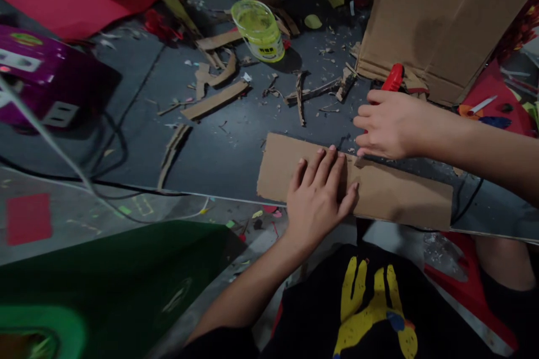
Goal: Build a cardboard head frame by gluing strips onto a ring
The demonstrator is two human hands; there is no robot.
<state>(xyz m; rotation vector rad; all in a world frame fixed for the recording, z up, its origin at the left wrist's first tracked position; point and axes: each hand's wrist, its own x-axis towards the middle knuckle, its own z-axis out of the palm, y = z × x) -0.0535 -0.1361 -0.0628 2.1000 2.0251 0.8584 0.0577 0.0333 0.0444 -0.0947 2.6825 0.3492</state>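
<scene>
Dark bench [223,151] w/ scraps [217,100] is carrying a cardboard strip [398,193] at its near edge; L hand [318,196] is pressing it, fingers spread; R hand [389,124] is gripping a red tool [394,76].

Shirt [311,314] black, printed yellow and blue, cardboard [400,193] plain brown, table [214,157] dark grey, cutter [394,77] red, tub [265,39] translucent yellow, power box [50,76] purple with white panels, stool [105,275] green
</scene>
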